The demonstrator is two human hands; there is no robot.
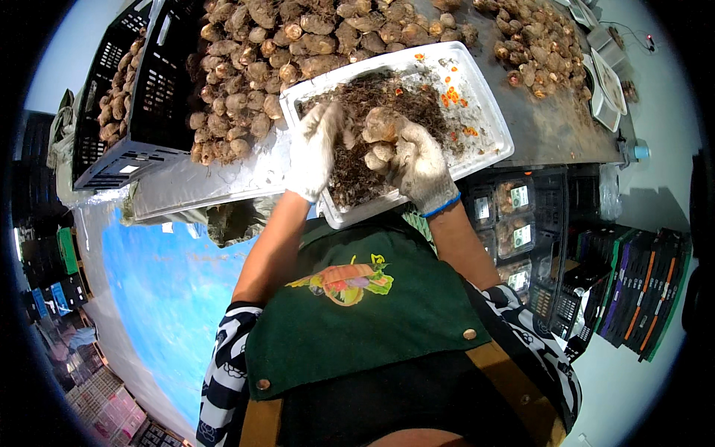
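Observation:
Both my hands wear off-white work gloves over a white tray [488, 138] that holds dark, hairy root peelings [350, 167]. My right hand [423, 160] grips a knobbly brown taro [382, 125], its fingers wrapped round the lumpy corm. My left hand [314, 145] is raised just left of the taro, over the tray's left side. Its fingertips are smeared by motion, so whether they hold anything is unclear. Small orange scraps [451, 97] lie on the tray's bare right side.
A big heap of taros [246, 82] covers the metal table behind the tray; another pile [538, 48] sits far right, near a white scale [605, 89]. A black crate [160, 97] with taros stands left. Clear packs [514, 197] and stacked folded crates [633, 290] are at right.

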